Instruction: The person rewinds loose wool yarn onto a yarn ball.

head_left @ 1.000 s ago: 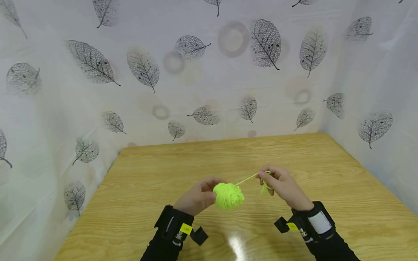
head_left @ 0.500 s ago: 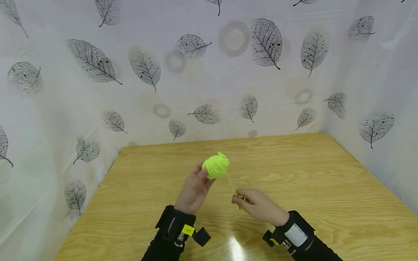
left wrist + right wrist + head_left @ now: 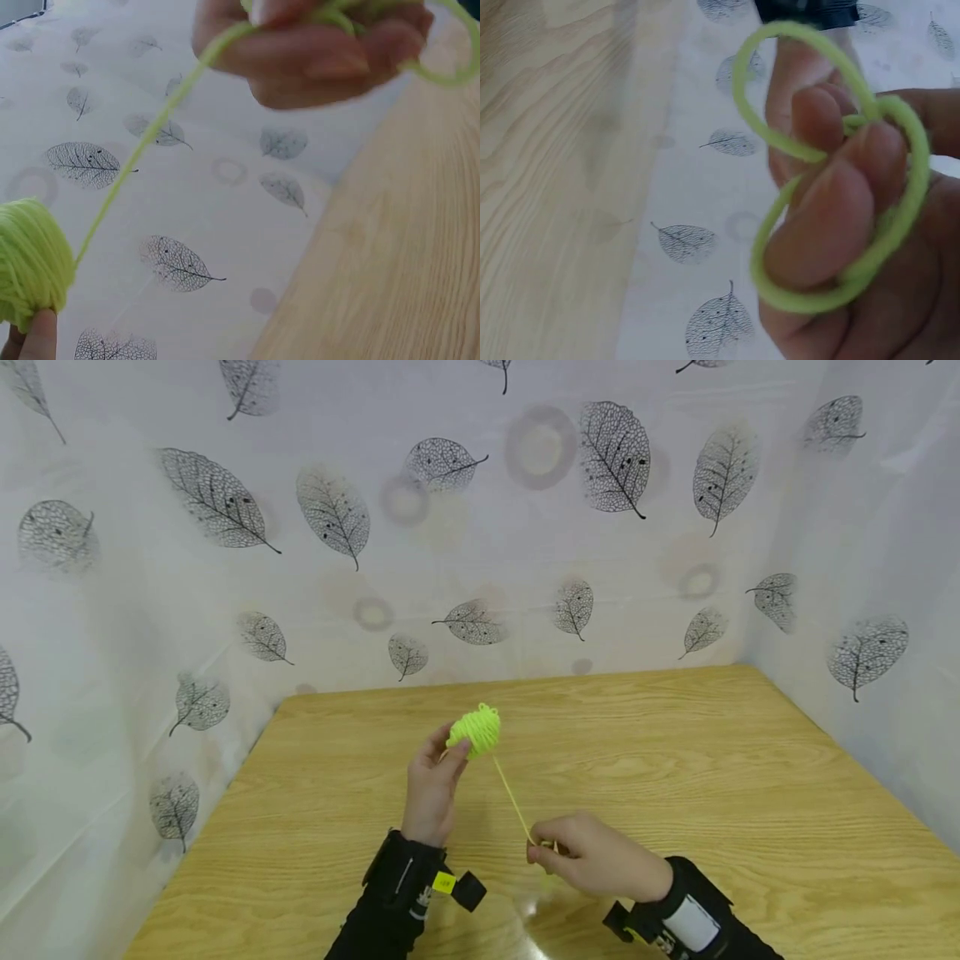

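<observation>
My left hand [image 3: 431, 789] holds a neon yellow-green ball of yarn [image 3: 477, 729] above the table, thumb on its near side and fingers behind. In the left wrist view the ball of yarn [image 3: 31, 259] shows at the left edge with fingertips under it. A taut strand of yarn [image 3: 512, 793] runs from the ball down to my right hand [image 3: 600, 857], whose thumb and curled fingers pinch it. Loose loops of the yarn [image 3: 907, 217] hang around those fingers in the right wrist view.
A wood-grain table [image 3: 675, 760] lies beneath both hands. Pale cloth walls [image 3: 480, 543] printed with dark leaves rise at its back and sides. Each wrist wears a black strap with a small camera [image 3: 470, 891].
The ball has gone up and leftward in my left hand, tilting upward. My right hand has come down and left toward me, and the strand between the hands now slants steeply.
</observation>
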Demonstrator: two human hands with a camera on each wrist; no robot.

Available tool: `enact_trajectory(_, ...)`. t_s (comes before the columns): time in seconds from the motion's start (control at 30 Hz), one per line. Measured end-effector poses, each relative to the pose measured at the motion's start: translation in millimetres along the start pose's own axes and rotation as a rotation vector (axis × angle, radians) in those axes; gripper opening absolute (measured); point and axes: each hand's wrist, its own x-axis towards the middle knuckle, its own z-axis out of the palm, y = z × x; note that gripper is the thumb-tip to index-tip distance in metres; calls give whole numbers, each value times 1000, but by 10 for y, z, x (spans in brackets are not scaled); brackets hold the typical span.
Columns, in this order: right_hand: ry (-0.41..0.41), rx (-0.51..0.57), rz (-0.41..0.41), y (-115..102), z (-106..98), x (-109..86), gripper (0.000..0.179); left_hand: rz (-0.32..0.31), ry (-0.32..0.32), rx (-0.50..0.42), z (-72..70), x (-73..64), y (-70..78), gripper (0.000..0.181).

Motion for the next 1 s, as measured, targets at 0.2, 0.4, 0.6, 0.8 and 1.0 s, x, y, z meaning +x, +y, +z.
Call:
enact_trajectory(0.2, -16, 48, -83, -122, -74, -46, 19, 65, 21, 126, -20, 29, -68, 37)
enact_trajectory(0.4, -3, 89, -103, -257, -180, -114, 17, 81, 0, 178, -21, 26, -105, 40)
enact_trajectory(0.6, 33, 145, -120, -319, -286, -184, 16, 80, -14, 269, -28, 29, -148, 42)
enact_trajectory(0.8, 168, 134, -221, -295, -386, -231, 19, 37, -173, 476, -45, 24, -182, 44)
enact_trajectory(1.0, 364, 135, -214, -280, -498, -282, 25, -78, -483, 589, -34, -40, -174, 42)
